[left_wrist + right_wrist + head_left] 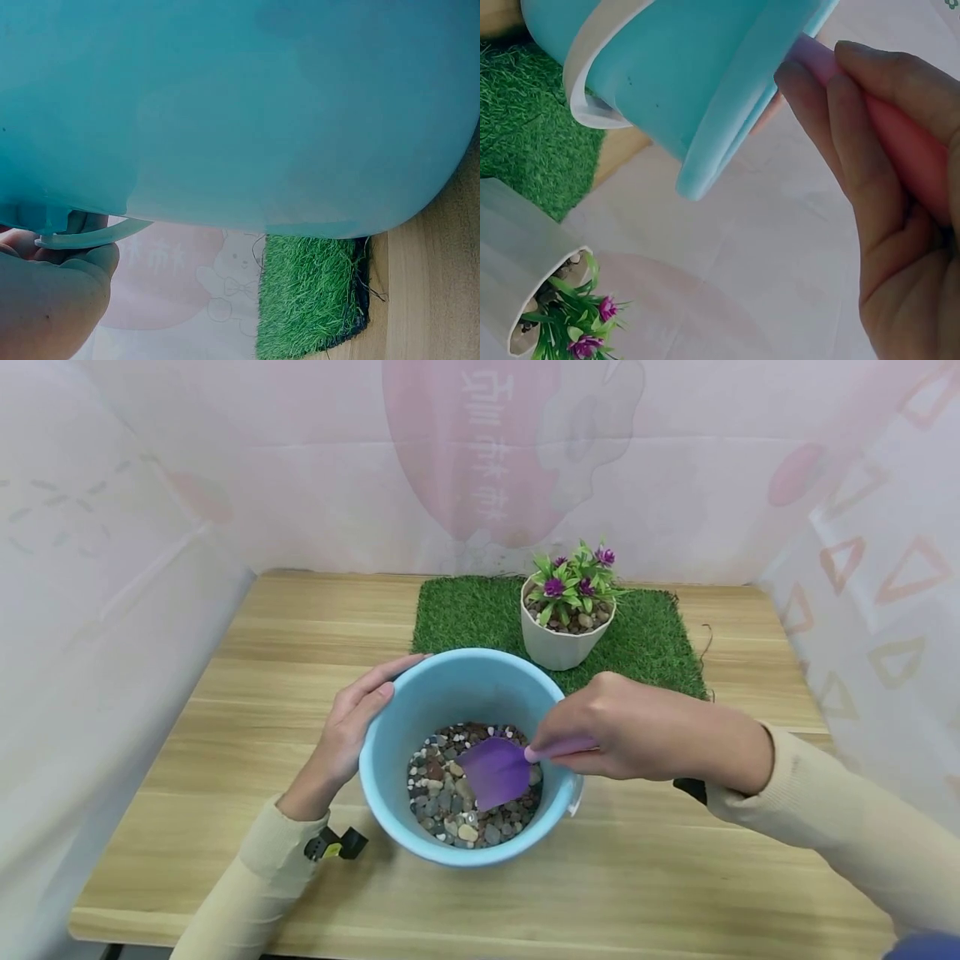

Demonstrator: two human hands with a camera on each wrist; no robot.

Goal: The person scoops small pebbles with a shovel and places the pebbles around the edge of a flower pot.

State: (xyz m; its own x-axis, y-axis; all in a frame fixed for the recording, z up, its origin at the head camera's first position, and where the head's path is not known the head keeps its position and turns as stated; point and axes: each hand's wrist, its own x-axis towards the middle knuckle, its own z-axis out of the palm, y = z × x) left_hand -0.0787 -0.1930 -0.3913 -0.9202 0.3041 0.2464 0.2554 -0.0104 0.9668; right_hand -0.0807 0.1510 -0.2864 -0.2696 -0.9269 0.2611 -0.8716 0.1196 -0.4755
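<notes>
Bucket held stones; left hand gripped its rim at 10 o'clock. Right hand gripped scoop by the handle at 3, blade over stones. Shallow angle, braced bucket seemed best. Plant pot stood beyond 1 o'clock.

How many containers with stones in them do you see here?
2: the blue bucket, held at its rim by the left hand, and the white flowerpot, standing on the green turf mat. Stones show in both. Anything behind them could be hidden.
</notes>
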